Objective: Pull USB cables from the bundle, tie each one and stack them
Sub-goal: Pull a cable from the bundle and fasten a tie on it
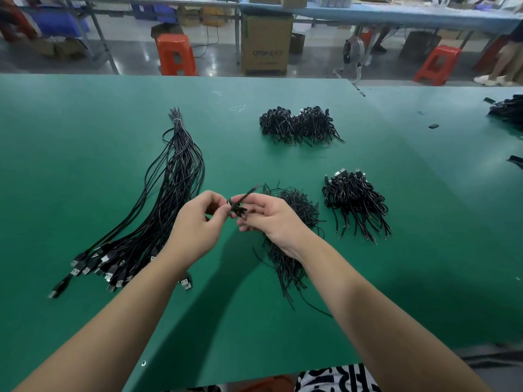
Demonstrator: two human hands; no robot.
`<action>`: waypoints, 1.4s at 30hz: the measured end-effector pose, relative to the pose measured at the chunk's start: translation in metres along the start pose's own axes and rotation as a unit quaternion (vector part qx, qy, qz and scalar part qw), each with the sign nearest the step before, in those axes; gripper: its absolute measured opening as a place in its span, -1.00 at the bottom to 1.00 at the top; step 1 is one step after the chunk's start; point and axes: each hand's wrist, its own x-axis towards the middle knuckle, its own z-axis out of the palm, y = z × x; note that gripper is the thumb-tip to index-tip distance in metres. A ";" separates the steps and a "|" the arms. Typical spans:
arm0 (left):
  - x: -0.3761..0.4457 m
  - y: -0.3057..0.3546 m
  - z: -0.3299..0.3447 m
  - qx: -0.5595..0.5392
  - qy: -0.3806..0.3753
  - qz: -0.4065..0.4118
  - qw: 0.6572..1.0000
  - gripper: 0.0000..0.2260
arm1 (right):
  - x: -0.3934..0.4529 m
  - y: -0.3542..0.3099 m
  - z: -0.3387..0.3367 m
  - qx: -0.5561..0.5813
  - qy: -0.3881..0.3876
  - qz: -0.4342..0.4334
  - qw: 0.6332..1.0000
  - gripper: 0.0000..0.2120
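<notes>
Black cable filled most of what lay before me on the green table (85,321), and 1 coiled USB cable (237,208) sat between my 2 hands, held up above the surface so I could work the tie around it. My left hand (195,222) had its grip closed, thumb and fingertips pinching the small coil at its left side, which I judged kept the loops from springing apart. My right hand (268,216) pinched the coil from the other side with curled fingers, and a thin blurred tail (249,192) stuck up from the coil towards the far right, probably the tie end being twisted. To my left lay the loose bundle (158,202), bound at its far end and fanned towards me so the plugs were within easy reach for pulling. Under my right wrist spread a heap of thin wire ties (294,210), close by for the same reason. Finished coils sat in 2 stacks, 1 just right of the ties (355,196) and 1 farther back (297,124), out of the working space.
</notes>
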 end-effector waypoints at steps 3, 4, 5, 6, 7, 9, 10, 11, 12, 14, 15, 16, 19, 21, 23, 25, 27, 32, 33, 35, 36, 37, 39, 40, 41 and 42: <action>0.000 -0.001 -0.001 -0.089 -0.031 -0.053 0.994 -0.85 | -0.002 0.000 0.000 -0.076 0.049 -0.004 0.996 -0.84; -0.001 0.000 0.000 -0.072 -0.028 -0.039 0.996 -0.85 | -0.002 0.000 -0.001 -0.091 0.069 0.002 0.993 -0.90; -0.003 0.001 0.001 -0.040 -0.019 -0.013 0.999 -0.85 | -0.001 0.001 -0.001 -0.091 0.081 0.009 0.992 -0.94; -0.004 0.002 0.002 0.000 -0.005 0.023 1.000 -0.86 | -0.001 0.003 -0.001 -0.082 0.086 0.017 0.993 -0.95; -0.005 0.002 0.002 0.042 0.011 0.069 0.997 -0.87 | 0.000 0.005 -0.001 -0.066 0.082 0.026 0.994 -0.93; -0.005 0.000 0.000 0.134 0.026 0.199 0.970 -0.89 | 0.000 0.007 0.001 -0.029 0.057 0.049 0.997 -0.86; -0.005 -0.004 -0.001 0.191 0.021 0.265 0.945 -0.90 | 0.000 0.007 0.001 -0.010 0.044 0.063 0.997 -0.81; -0.004 -0.008 -0.001 0.249 0.016 0.321 0.914 -0.90 | -0.001 0.007 0.000 0.004 0.037 0.078 0.996 -0.77; -0.003 -0.011 -0.001 0.295 0.012 0.359 0.885 -0.91 | -0.002 0.008 -0.002 0.012 0.033 0.090 0.995 -0.74; -0.004 -0.014 0.000 0.321 0.007 0.380 0.867 -0.93 | -0.003 0.009 -0.004 0.010 0.029 0.105 0.994 -0.77; -0.005 -0.014 0.000 0.304 0.004 0.368 0.878 -0.94 | -0.003 0.008 -0.003 0.002 0.029 0.107 0.994 -0.83; -0.007 -0.013 0.001 0.270 -0.003 0.343 0.900 -0.94 | -0.004 0.008 -0.003 -0.009 0.036 0.103 0.994 -0.86; -0.009 -0.010 0.004 0.119 -0.015 0.187 0.975 -0.89 | -0.005 0.007 -0.001 -0.020 0.051 0.049 0.997 -0.80; -0.006 -0.009 0.003 0.029 -0.036 0.061 0.997 -0.86 | -0.005 0.006 -0.002 -0.032 0.038 0.017 0.999 -0.73; -0.004 -0.007 0.003 -0.054 -0.056 -0.023 0.997 -0.84 | -0.006 0.003 -0.005 -0.070 0.023 -0.001 0.997 -0.66; -0.004 -0.005 0.001 -0.114 -0.061 -0.069 0.989 -0.84 | -0.007 0.002 -0.007 -0.102 0.009 -0.011 0.995 -0.53; -0.005 -0.002 0.001 -0.142 -0.069 -0.092 0.983 -0.84 | -0.008 0.002 -0.007 -0.110 0.005 -0.013 0.994 -0.47; -0.007 0.002 0.005 -0.106 -0.054 -0.084 0.989 -0.84 | -0.008 0.003 -0.007 -0.306 0.061 -0.121 0.943 -0.83; -0.007 0.002 0.005 -0.081 -0.053 -0.070 0.993 -0.85 | -0.008 0.002 -0.007 -0.322 0.069 -0.128 0.935 -0.94; -0.008 0.003 0.002 -0.004 -0.050 -0.015 0.999 -0.86 | -0.008 0.002 -0.006 -0.347 0.076 -0.130 0.926 -0.85; -0.009 0.004 0.000 0.038 -0.042 0.025 0.998 -0.87 | -0.008 0.004 -0.005 -0.354 0.073 -0.119 0.925 -0.78; -0.010 0.006 -0.001 0.074 -0.029 0.076 0.994 -0.88 | -0.009 0.004 -0.005 -0.347 0.066 -0.101 0.930 -0.73; -0.012 0.009 -0.003 0.154 -0.001 0.198 0.968 -0.92 | -0.011 0.003 -0.003 -0.288 0.047 -0.057 0.955 -0.65; -0.012 0.009 -0.004 0.210 0.009 0.257 0.943 -0.93 | -0.012 0.003 -0.001 -0.246 0.040 -0.038 0.968 -0.62; -0.011 0.010 -0.005 0.265 0.018 0.307 0.914 -0.93 | -0.013 0.002 0.000 -0.210 0.035 -0.020 0.977 -0.59; -0.011 0.009 -0.005 0.306 0.023 0.344 0.887 -0.91 | -0.014 0.002 0.001 -0.186 0.033 -0.006 0.982 -0.56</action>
